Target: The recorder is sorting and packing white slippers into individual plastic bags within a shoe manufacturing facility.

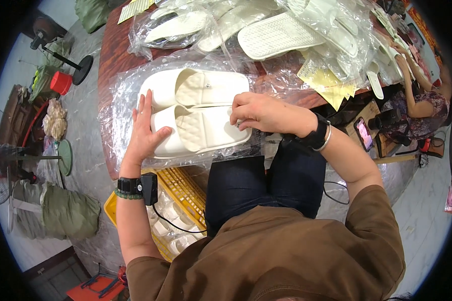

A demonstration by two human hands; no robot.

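Observation:
A pair of white slide slippers (160,131) lies side by side on clear plastic bags (119,95) on the table in front of me. My left hand (144,133) is open, its fingers spread flat against the toe end of the pair, the thumb over the nearer slipper's strap. My right hand (258,111) bends down over the heel end with its fingers curled together in a pinch at the nearer slipper's footbed. A tiny dark speck shows by those fingertips; what they hold, if anything, is hidden. The farther slipper has a small dark mark on its footbed.
Bagged white slippers (281,35) pile up along the far side of the red-brown table (114,47), with yellow sheets (326,83) among them. A yellow crate (188,193) of slippers stands below, left of my legs. At right, another person (417,108) works near a phone (362,134).

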